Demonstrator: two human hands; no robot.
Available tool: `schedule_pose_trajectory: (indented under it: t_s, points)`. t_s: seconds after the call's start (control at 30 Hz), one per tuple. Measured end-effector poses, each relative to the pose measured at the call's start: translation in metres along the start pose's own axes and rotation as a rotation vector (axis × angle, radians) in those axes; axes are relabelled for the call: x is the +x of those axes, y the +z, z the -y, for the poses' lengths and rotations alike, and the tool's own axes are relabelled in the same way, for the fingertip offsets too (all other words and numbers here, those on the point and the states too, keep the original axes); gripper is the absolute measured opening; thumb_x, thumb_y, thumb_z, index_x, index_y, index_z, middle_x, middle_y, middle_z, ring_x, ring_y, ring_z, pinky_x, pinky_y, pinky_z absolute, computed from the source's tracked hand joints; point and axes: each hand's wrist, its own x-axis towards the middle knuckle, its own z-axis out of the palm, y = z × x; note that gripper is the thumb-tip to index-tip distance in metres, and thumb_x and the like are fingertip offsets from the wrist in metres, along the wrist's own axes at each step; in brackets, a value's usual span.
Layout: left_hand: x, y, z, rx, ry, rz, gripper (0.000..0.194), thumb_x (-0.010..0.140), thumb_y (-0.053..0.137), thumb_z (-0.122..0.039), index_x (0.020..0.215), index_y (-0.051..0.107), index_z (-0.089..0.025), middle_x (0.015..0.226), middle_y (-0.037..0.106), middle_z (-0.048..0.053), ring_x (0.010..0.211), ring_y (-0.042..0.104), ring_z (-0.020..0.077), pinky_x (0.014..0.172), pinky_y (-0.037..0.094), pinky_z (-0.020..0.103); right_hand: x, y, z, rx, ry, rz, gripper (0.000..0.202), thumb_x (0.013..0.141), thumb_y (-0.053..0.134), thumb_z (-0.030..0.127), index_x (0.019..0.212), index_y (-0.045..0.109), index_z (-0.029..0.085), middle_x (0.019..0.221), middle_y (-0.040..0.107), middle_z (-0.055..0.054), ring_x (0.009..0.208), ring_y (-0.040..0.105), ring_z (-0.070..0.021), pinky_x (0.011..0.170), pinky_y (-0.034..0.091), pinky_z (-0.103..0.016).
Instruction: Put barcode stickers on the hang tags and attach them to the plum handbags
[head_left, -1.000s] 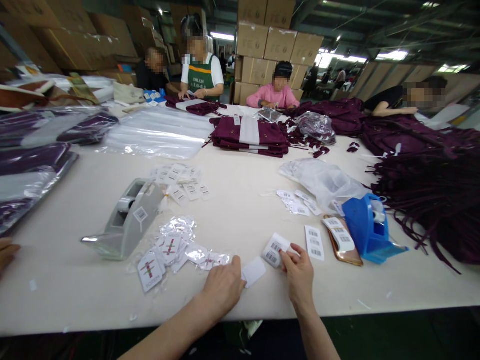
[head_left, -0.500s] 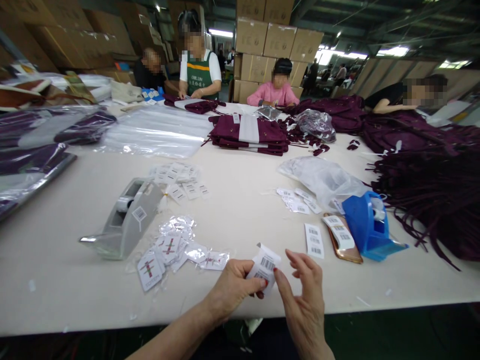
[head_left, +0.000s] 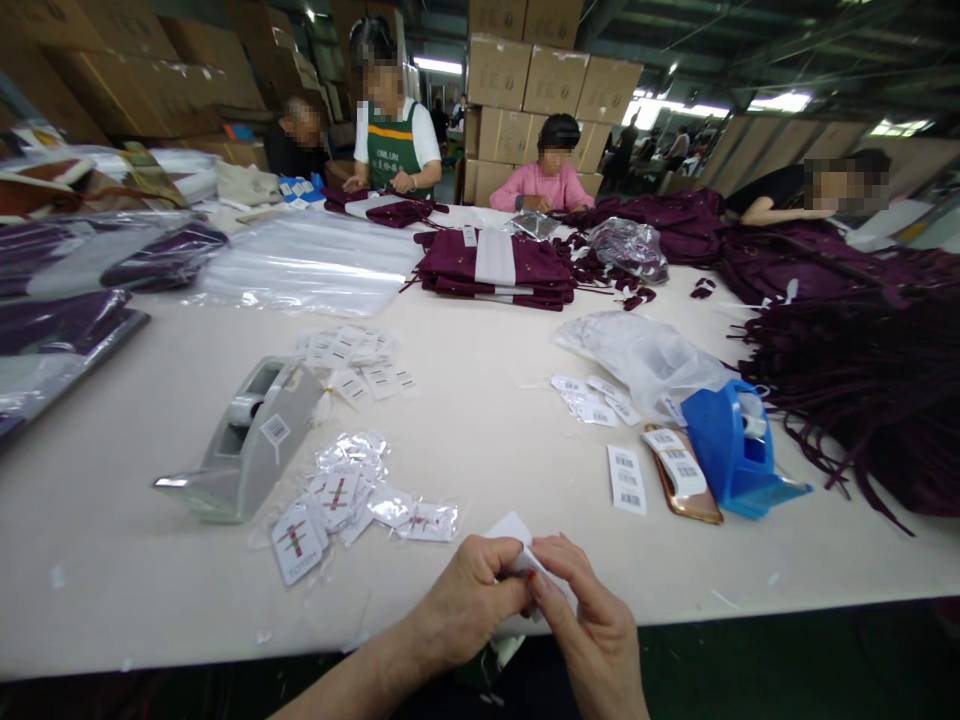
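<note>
Close to the table's front edge, my left hand (head_left: 480, 600) pinches a small white barcode label sheet (head_left: 510, 527). My right hand (head_left: 589, 615) meets it from the other side, thumb and fingers closed on the same sheet, which looks bent between them. Its printed face is turned out of sight. Left of my hands lies a pile of plastic-wrapped TOTEM tags (head_left: 337, 495). Another barcode label strip (head_left: 626, 480) lies flat to the right, beside a phone (head_left: 701, 505) with labels on it.
A grey tape dispenser (head_left: 251, 440) stands left and a blue one (head_left: 739, 450) right. Small white tags (head_left: 352, 350) and a clear plastic bag (head_left: 637, 350) lie farther back. Folded maroon bags (head_left: 450, 265) are stacked mid-table. Several people work across the table.
My right hand has moved left and closed on the label sheet. The sheet has turned, so its barcodes no longer show. The view has shifted slightly.
</note>
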Motion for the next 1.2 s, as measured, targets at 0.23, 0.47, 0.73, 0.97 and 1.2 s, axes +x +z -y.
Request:
schedule_pose_trajectory:
  t_s: [0.23, 0.47, 0.73, 0.97, 1.2]
  points:
    - [-0.001, 0.003, -0.002, 0.064, 0.041, -0.004, 0.020, 0.068, 0.054, -0.032, 0.059, 0.051, -0.014, 0.059, 0.047, -0.002, 0.061, 0.041, 0.0113, 0.061, 0.035, 0.023, 0.001, 0.003, -0.002, -0.066, -0.080, -0.061, 0.013, 0.081, 0.057, 0.027, 0.088, 0.067, 0.025, 0.087, 0.069, -0.002, 0.087, 0.062, -0.0191, 0.095, 0.041, -0.040]
    - [0.000, 0.003, 0.004, 0.068, 0.022, 0.001, 0.017, 0.065, 0.052, -0.031, 0.060, 0.050, -0.014, 0.061, 0.046, -0.001, 0.063, 0.041, 0.0124, 0.063, 0.034, 0.024, -0.001, 0.006, -0.004, -0.144, -0.139, -0.097, 0.014, 0.083, 0.053, 0.023, 0.089, 0.066, 0.023, 0.086, 0.069, -0.003, 0.086, 0.063, -0.0195, 0.092, 0.043, -0.040]
    - [0.004, 0.001, 0.013, 0.067, -0.017, -0.032, 0.013, 0.064, 0.053, -0.027, 0.057, 0.049, -0.016, 0.057, 0.044, -0.004, 0.059, 0.038, 0.0102, 0.058, 0.032, 0.022, 0.001, 0.007, -0.006, -0.246, -0.259, -0.059, 0.013, 0.082, 0.053, 0.020, 0.091, 0.063, 0.023, 0.083, 0.066, -0.002, 0.083, 0.061, -0.0182, 0.088, 0.042, -0.040]
    - [0.007, 0.002, 0.019, 0.118, -0.047, -0.043, 0.014, 0.063, 0.051, -0.027, 0.055, 0.046, -0.016, 0.056, 0.042, -0.004, 0.060, 0.038, 0.0108, 0.057, 0.030, 0.023, -0.002, 0.010, -0.009, -0.189, -0.215, -0.071, 0.014, 0.084, 0.050, 0.016, 0.087, 0.062, 0.023, 0.081, 0.064, -0.001, 0.083, 0.059, -0.0172, 0.088, 0.042, -0.037]
    - [0.007, 0.004, 0.014, 0.209, -0.127, -0.065, 0.012, 0.058, 0.049, -0.026, 0.053, 0.045, -0.016, 0.054, 0.040, -0.005, 0.057, 0.036, 0.0105, 0.052, 0.027, 0.023, -0.005, 0.015, -0.015, -0.192, -0.199, -0.125, 0.017, 0.085, 0.046, 0.016, 0.076, 0.059, 0.022, 0.077, 0.062, -0.001, 0.082, 0.059, -0.0165, 0.084, 0.044, -0.032]
